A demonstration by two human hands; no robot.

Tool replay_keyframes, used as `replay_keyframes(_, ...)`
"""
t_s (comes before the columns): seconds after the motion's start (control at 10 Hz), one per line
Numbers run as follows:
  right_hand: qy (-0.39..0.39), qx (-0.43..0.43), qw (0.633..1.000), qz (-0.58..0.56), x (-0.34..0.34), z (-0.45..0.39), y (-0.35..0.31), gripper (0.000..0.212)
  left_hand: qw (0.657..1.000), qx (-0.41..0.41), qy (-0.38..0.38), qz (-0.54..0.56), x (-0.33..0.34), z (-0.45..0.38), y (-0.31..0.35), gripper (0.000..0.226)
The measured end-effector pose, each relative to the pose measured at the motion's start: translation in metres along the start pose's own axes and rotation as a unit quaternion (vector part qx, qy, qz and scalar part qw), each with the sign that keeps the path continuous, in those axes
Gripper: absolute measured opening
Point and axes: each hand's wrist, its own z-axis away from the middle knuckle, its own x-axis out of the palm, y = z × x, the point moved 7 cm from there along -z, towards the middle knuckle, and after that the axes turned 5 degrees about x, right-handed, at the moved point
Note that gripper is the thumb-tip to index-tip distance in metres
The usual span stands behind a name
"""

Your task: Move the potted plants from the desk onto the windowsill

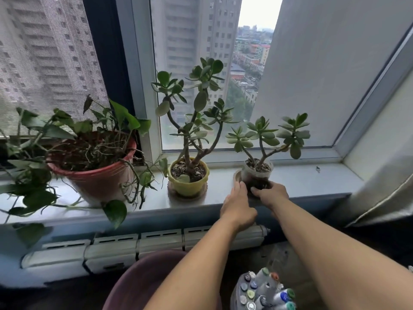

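Note:
Three potted plants stand on the grey windowsill (pixel 312 182). A trailing vine fills a red pot (pixel 98 177) at the left. A tall jade plant grows in a yellow pot (pixel 188 184) in the middle. A small jade plant in a clear plastic pot (pixel 257 175) sits on a saucer at the right. My right hand (pixel 271 193) grips the front of the clear pot near its base. My left hand (pixel 238 208) rests against the pot's left side, fingers at the saucer's edge.
A white radiator (pixel 134 249) runs under the sill. A purple round basin (pixel 143 285) and a bundle of capped bottles (pixel 266 289) sit below. A curtain (pixel 384 186) hangs at the right end of the sill. Bare sill lies right of the clear pot.

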Motion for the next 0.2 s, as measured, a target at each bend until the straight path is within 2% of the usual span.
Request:
replay_keyframes(0.1, 0.016, 0.035, 0.999, 0.010, -0.005, 0.015, -0.005, 0.039, 1.000, -0.004, -0.016, -0.008, -0.008, 0.009, 0.002, 0.078)
replay_keyframes(0.2, 0.021, 0.082, 0.996, 0.008, -0.010, 0.045, -0.006, 0.042, 0.999, -0.024, -0.016, -0.020, -0.026, 0.033, 0.000, 0.071)
